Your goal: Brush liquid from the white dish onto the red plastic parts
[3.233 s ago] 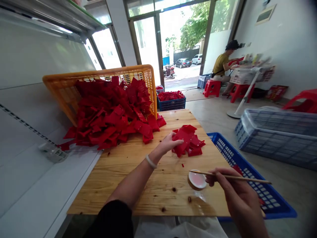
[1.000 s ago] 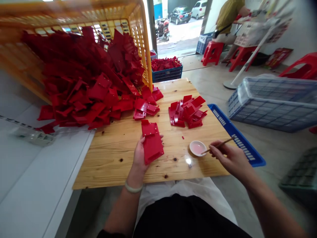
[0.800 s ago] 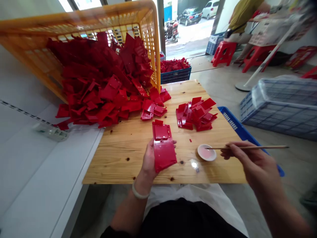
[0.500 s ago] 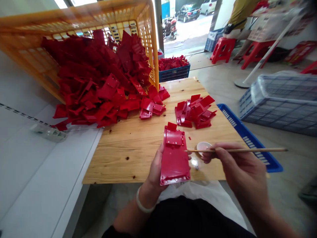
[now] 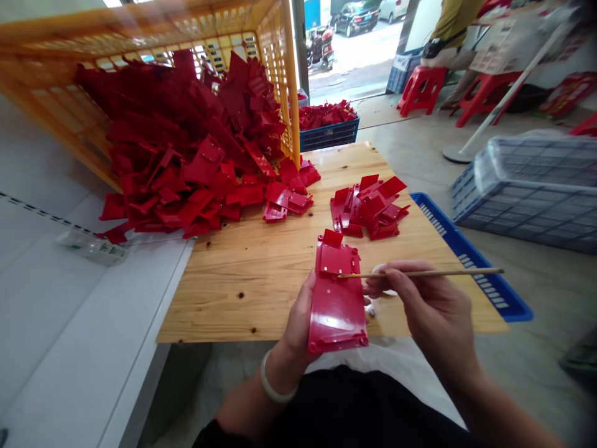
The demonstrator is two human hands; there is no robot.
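My left hand (image 5: 301, 317) is wrapped round the edge of a flat red plastic panel (image 5: 338, 311), which has a raised hinged-looking flap (image 5: 334, 260) near its far end. Between the thumb and fingers of my right hand (image 5: 433, 305) is a thin wooden stick (image 5: 438, 272). Its tip lies over the near edge of the flap; whether it touches is too small to tell. Behind my right fingers a small white dish (image 5: 389, 291) is partly hidden. A small shiny object (image 5: 370, 308) lies beside the panel on the wooden board.
An orange crate (image 5: 291, 81) lies tipped at the left, spilling red plastic parts (image 5: 200, 162) onto the wooden board (image 5: 224, 280). A smaller pile of red parts (image 5: 368, 205) sits at the back right. A blue basket (image 5: 494, 292) stands past the right edge. A person (image 5: 454, 31) sits farther off.
The stick's tip has moved left, from the panel's right edge to the flap's near edge. My right hand came left with it. The panel shifted slightly right.
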